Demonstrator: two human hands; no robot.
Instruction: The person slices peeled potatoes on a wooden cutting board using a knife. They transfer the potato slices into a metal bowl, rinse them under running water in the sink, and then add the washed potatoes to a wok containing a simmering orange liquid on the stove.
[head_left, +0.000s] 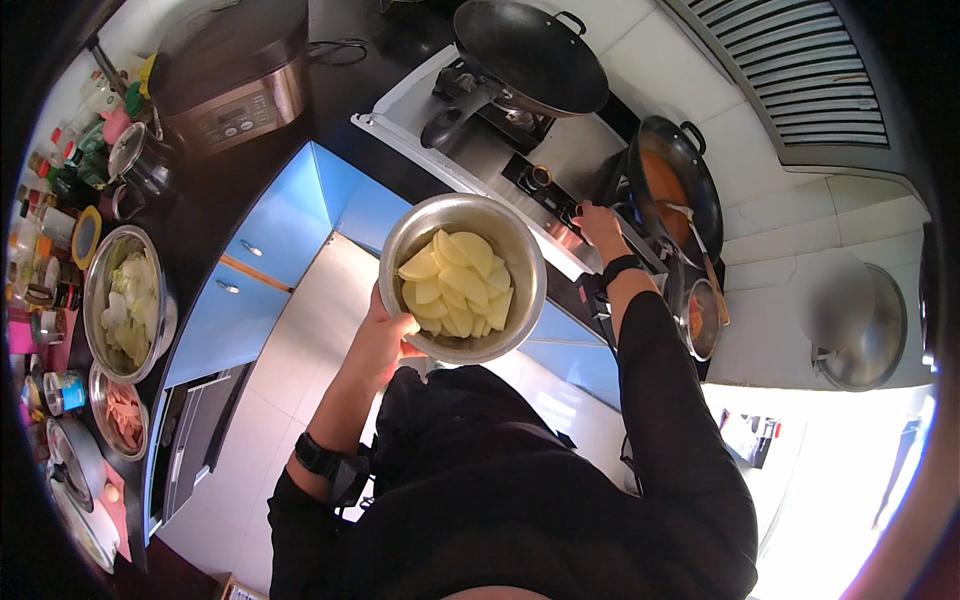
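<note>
My left hand (382, 341) grips the rim of a steel bowl (527, 281) in front of my body. Pale yellow slices (457, 285), which look like potato, fill its lower part. My right hand (598, 225) is on a knob at the front of the gas stove (574, 161), fingers closed around it. Behind that hand, a black wok (652, 135) holds orange-red liquid (664, 176) and a spatula with a wooden handle (712, 281). On the other burner, to the left, stands a second black wok (525, 56), which looks empty.
Bowls of cut cabbage (129, 307) and pink meat slices (124, 412) stand on the left counter beside bottles and jars. A large appliance with a control panel (240, 120) is at the upper left. A small bowl (703, 319) sits right of the stove, near a hanging lid (877, 337).
</note>
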